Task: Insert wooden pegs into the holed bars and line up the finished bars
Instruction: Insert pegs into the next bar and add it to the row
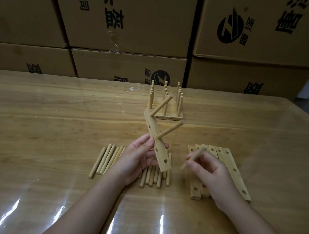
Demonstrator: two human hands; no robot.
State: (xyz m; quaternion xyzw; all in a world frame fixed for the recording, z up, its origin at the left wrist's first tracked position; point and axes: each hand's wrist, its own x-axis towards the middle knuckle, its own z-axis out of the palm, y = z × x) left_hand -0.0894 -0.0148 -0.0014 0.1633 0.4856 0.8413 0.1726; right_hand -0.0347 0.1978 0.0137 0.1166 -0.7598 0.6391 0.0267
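My left hand (139, 157) grips a holed wooden bar (154, 132), held up off the table and tilted away from me. Two pegs (170, 131) stick out of the bar toward the right; several of its holes are open. My right hand (204, 169) pinches a single blurred peg (194, 157) just right of the bar's near end. Loose pegs (106, 159) lie on the table under and left of my left hand. A row of bare holed bars (233, 166) lies under and beside my right hand. Finished bars (165, 106) with upright pegs stand side by side farther back.
The work happens on a glossy wooden table (52, 121). Stacked cardboard boxes (129, 23) form a wall along the table's far edge. A small white scrap (132, 89) lies near the back of the table.
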